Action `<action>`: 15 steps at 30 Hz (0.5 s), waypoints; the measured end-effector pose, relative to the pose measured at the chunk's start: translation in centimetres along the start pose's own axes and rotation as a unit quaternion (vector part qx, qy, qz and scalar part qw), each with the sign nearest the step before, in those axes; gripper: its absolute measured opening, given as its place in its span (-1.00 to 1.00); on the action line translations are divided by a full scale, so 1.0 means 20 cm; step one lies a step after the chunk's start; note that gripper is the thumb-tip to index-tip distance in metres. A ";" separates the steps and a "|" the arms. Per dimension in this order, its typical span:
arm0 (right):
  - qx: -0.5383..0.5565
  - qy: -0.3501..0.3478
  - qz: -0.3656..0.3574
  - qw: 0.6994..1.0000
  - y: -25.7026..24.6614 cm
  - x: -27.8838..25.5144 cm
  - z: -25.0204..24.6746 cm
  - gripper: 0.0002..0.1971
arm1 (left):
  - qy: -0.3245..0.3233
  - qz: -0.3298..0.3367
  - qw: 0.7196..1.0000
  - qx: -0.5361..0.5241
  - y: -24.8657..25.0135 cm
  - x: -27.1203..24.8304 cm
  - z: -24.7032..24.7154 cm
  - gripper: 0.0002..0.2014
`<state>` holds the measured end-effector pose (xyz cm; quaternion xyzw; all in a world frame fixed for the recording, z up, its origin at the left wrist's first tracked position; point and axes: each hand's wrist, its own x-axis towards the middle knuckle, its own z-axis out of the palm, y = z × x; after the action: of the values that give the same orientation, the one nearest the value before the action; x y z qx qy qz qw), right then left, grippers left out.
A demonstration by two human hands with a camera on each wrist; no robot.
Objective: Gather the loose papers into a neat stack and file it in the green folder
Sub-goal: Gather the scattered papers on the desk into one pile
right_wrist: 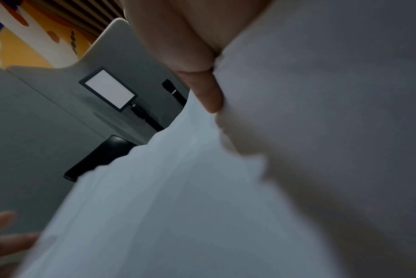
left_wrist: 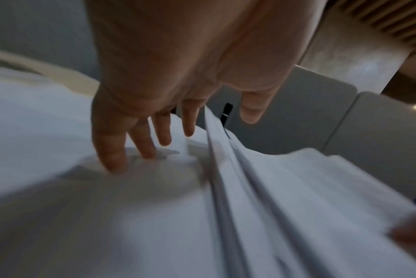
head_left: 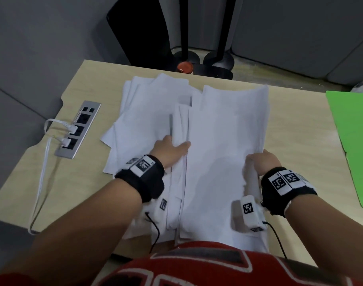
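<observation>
Loose papers (head_left: 156,112) are spread mid-table, fanned and overlapping, not yet square. I have a thick batch (head_left: 224,145) lifted on the right side of the pile. Right hand (head_left: 259,162) grip is closed on the batch's right edge: the thumb (right_wrist: 209,94) presses on top, fingers hidden under the sheets. Left hand (head_left: 170,150) lies flat with fingers straight, holding nothing, pressing at the batch's left edge; fingertips (left_wrist: 114,161) rest on the sheets below. Wrist views are blurred, so exact finger contact is approximate.

Step in hand, as I judge it: consolidate. To do it well, keep the right pinch firm, sweep the left palm inward to push the strays under the batch, then stand the lot on edge and tap it on the table (head_left: 300,124) to align.

Green folder (head_left: 354,141) lies at the table's right edge, apart from the papers. Power strip (head_left: 78,129) with white cables (head_left: 43,172) is on the left; keep the sweep off those.
</observation>
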<state>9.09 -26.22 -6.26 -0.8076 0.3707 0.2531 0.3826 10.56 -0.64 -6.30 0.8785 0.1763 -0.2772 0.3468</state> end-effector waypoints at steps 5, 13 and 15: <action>0.027 0.022 -0.022 0.999 0.04 0.03 -0.01 -0.59 | 0.191 -0.065 0.975 0.089 -0.13 0.23 -0.39 -0.29; 0.054 0.045 0.004 0.997 0.01 0.03 0.01 -0.63 | 0.183 -0.118 0.969 0.115 -0.19 0.26 -0.39 -0.27; 0.054 0.042 0.006 0.998 -0.01 0.01 0.01 -0.63 | 0.164 -0.074 0.975 0.127 -0.15 0.21 -0.29 -0.31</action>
<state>9.41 -26.14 -6.46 -0.7935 0.4044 0.2007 0.4082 14.52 6.10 -6.85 0.9334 0.2591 -0.1740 0.1772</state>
